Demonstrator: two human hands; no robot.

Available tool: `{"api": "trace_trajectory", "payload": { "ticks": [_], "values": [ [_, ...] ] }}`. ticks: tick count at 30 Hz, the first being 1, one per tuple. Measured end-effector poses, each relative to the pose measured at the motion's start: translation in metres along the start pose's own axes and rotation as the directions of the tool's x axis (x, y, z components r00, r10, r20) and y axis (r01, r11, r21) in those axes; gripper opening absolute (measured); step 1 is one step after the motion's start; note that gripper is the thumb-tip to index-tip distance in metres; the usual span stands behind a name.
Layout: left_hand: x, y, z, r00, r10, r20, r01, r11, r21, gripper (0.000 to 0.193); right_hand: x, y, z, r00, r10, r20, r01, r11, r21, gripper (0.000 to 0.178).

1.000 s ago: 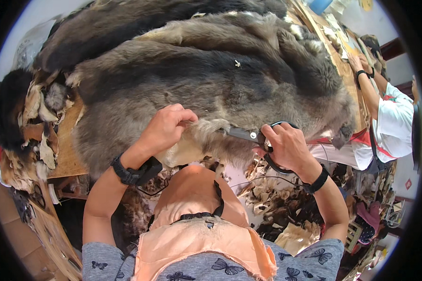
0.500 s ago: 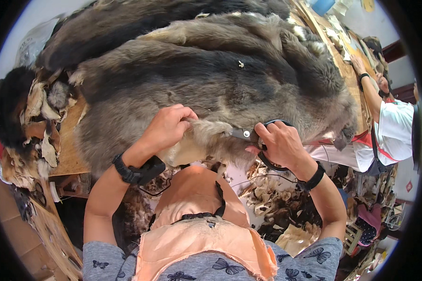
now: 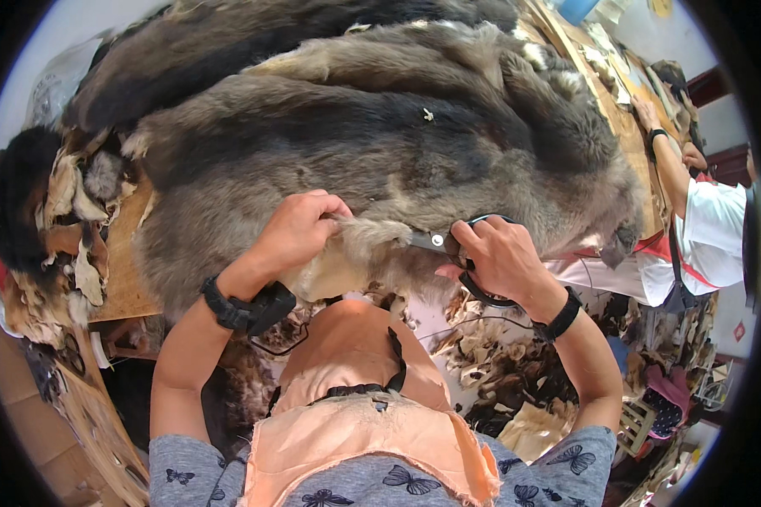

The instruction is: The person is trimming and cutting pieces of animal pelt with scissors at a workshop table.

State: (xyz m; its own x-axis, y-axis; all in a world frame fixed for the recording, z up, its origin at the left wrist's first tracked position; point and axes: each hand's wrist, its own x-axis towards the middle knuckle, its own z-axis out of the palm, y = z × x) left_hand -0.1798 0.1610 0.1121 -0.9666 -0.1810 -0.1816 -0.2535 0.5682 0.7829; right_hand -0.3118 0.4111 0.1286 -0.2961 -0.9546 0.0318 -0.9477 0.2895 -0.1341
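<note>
A large grey-brown fur pelt (image 3: 330,144) with a dark band lies across the bench, its near edge hanging toward my lap. My left hand (image 3: 303,230) is closed in a pinch on that near edge, where pale skin shows below the fur. Around the black handles of a pair of scissors (image 3: 428,242) my right hand (image 3: 503,260) is closed. The metal blades point left into the light fur beside my left hand, and their tips are hidden by it.
Another dark pelt (image 3: 186,59) lies behind. Fur and hide scraps (image 3: 83,198) are heaped at the bench's left end; more scraps (image 3: 499,355) cover the floor by my legs. At right, a person in a white shirt (image 3: 714,232) reaches onto the wooden bench (image 3: 626,127).
My right hand and the scissors have shifted slightly left, with the blades a little deeper toward the light fur. My left hand has moved only slightly and keeps its pinch.
</note>
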Motion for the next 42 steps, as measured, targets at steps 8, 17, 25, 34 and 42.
{"api": "trace_trajectory", "payload": {
  "ticks": [8,17,25,34,42],
  "values": [
    [-0.001,-0.004,0.002,0.999,0.008,-0.032,-0.008,1.0,-0.006,0.017,-0.006,0.002,0.003,1.0,0.009,0.011,-0.009,1.0,-0.018,0.044],
    [0.0,-0.001,0.002,1.0,-0.013,-0.019,0.013,1.0,0.007,0.017,-0.011,0.005,0.003,0.999,0.007,-0.035,-0.008,1.0,-0.022,0.045],
    [-0.003,0.007,-0.004,0.99,0.133,-0.051,-0.13,0.99,0.053,0.019,-0.018,0.007,0.002,0.998,0.045,-0.043,-0.045,0.999,0.004,0.043],
    [0.0,0.025,0.012,0.92,0.384,-0.072,-0.329,0.861,0.389,0.022,-0.02,0.007,-0.002,0.998,0.068,-0.001,-0.067,0.997,0.041,0.045],
    [0.012,0.014,0.004,0.988,0.148,-0.054,-0.142,0.985,0.101,0.012,-0.026,0.01,-0.005,0.995,0.098,-0.018,-0.097,0.993,0.072,0.043]
  ]
}}
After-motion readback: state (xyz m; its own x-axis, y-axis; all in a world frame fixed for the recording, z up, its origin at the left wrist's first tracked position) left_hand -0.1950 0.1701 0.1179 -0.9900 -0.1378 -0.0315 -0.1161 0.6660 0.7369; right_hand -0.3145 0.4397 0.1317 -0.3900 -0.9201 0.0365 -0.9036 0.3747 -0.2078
